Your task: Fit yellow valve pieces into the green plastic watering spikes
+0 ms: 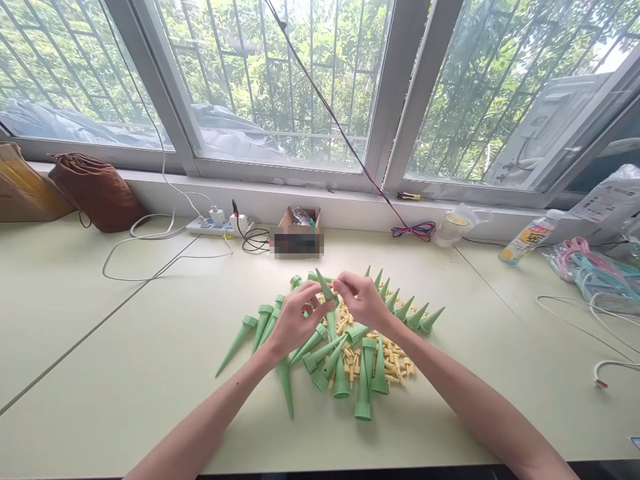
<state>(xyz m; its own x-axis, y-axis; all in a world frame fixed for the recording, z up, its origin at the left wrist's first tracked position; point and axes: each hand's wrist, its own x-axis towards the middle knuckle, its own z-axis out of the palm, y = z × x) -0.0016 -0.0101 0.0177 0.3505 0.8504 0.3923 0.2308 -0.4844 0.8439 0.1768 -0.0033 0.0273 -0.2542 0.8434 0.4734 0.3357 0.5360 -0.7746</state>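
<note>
"So what's happening mid-frame?"
"Left hand (299, 319) grips a green cone (325, 286) there; right hand (364, 300) is pinched beside it, can't tell on what. Probably light, stiff, slickish plastic, so I'd grab the wide end."
"Containers?"
"Small cardboard box (287, 219), upper middle, crinkly clear plastic (301, 216) inside."

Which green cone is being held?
The cone pinched in the left hand, tip up in the picture, with the right hand beside it. The other cones stand or lie on the table or among yellow pieces.
</note>
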